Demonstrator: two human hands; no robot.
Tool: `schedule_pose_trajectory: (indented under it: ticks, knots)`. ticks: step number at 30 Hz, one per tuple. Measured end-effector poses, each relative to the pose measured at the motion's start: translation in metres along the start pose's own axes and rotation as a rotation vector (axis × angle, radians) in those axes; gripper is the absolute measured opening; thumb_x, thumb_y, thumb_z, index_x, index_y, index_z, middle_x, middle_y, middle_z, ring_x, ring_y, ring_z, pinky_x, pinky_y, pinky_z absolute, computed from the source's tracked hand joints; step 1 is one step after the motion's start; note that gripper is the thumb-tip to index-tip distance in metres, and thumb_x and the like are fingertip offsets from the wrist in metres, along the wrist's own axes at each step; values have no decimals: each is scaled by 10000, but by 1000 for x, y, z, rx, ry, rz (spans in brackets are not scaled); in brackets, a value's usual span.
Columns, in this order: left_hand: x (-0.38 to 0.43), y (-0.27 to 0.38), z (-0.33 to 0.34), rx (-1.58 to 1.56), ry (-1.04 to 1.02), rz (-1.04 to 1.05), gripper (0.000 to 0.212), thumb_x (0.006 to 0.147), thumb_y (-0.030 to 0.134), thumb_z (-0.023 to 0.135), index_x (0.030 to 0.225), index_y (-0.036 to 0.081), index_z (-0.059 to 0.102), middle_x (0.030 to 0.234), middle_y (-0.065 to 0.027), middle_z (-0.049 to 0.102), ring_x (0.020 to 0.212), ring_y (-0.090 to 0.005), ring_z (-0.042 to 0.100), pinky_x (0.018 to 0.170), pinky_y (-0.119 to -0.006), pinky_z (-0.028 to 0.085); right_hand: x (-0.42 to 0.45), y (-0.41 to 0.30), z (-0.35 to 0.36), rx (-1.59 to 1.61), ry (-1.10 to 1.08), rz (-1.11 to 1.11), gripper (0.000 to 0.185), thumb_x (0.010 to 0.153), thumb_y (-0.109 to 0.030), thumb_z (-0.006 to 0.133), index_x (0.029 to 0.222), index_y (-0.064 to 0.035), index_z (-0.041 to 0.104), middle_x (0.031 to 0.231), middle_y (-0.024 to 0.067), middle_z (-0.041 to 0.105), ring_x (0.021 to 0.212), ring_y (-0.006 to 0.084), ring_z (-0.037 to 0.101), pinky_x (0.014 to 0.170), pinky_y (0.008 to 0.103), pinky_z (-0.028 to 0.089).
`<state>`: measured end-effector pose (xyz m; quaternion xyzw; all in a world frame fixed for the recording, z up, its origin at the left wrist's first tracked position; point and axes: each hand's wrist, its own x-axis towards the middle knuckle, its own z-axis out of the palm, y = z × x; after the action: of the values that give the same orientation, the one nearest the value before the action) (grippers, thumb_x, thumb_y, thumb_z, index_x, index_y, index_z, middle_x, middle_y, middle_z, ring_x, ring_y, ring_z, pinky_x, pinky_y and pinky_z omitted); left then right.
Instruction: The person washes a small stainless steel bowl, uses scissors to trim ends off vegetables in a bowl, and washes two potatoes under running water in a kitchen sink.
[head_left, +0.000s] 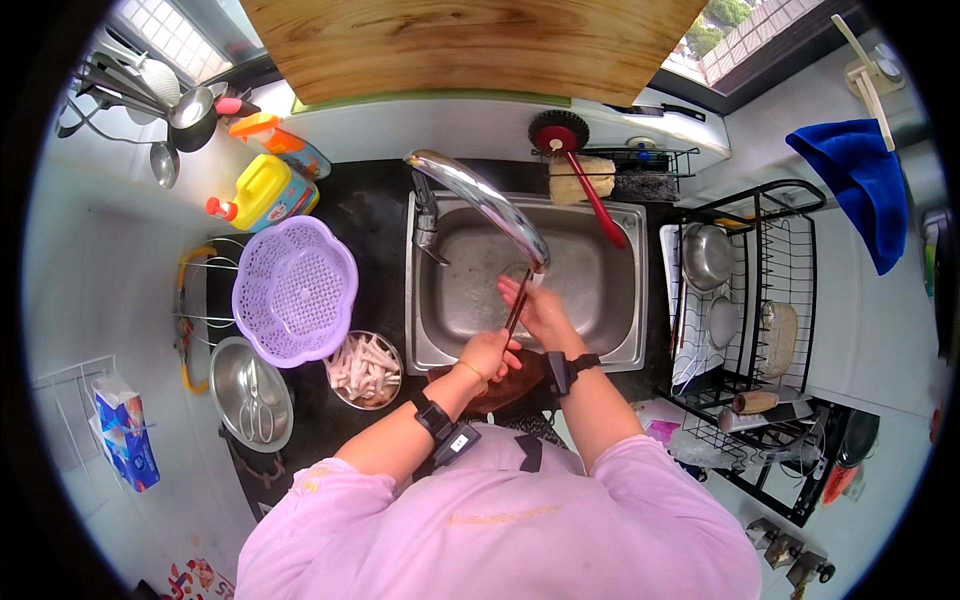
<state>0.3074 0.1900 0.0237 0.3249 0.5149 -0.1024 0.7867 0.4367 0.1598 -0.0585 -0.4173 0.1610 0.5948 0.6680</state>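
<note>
Dark chopsticks (519, 301) slant upward from my left hand (486, 355), whose fingers are closed around their lower end. Their tips reach the mouth of the chrome faucet (487, 196), over the stainless steel sink (472, 300). My right hand (545, 309) is just under the spout, fingers extended, with the chopsticks crossing in front of it. Whether the right fingers touch the chopsticks is hard to tell. Left of the sink, a metal bowl of pale chicken feet (365, 371) stands beside a purple plastic colander (296, 292).
Kitchen scissors (256, 409) lie in a steel bowl (225, 375) at the left. A red-handled brush (592, 195) leans into the sink's back right. A black dish rack (787, 277) stands at the right. Detergent jug (274, 193) and spray bottle (292, 148) stand back left.
</note>
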Motion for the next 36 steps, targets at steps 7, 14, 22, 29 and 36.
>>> schedule_pose_trajectory:
  ticks: [7,14,22,29,36]
  knots:
    - [-3,1,0,-208,-114,-121,293,890,261,307,762,31,436,512,-11,376,371,-79,240,335,-203,174,44,9,-25,12,-5,6,173,846,-162,408,932,-23,466,640,9,435,539,108,403,501,203,365]
    - [20,29,2,-449,-163,-250,220,872,204,371,734,44,430,555,-1,392,393,-71,269,332,-179,211,21,2,20,-244,231,63,216,854,-195,378,692,-62,429,554,6,413,473,108,414,419,201,366]
    - [99,31,34,-600,-91,-91,218,847,171,363,735,45,501,624,-14,513,504,-116,445,437,-190,386,-37,-28,-2,-574,293,92,309,830,-332,394,909,-73,543,776,36,557,679,135,526,647,282,438]
    - [160,-13,57,-687,-123,49,215,838,225,429,831,40,538,771,-60,569,724,-158,531,686,-312,451,-53,-36,5,-1816,472,-131,381,820,-325,333,904,-24,551,888,237,543,852,378,512,745,439,394]
    - [126,45,63,-702,-120,-107,138,808,138,474,776,12,519,718,-120,544,575,-203,530,543,-295,482,-65,-50,-4,-1997,357,-264,397,827,-314,332,776,-8,580,754,215,568,739,374,542,667,453,418]
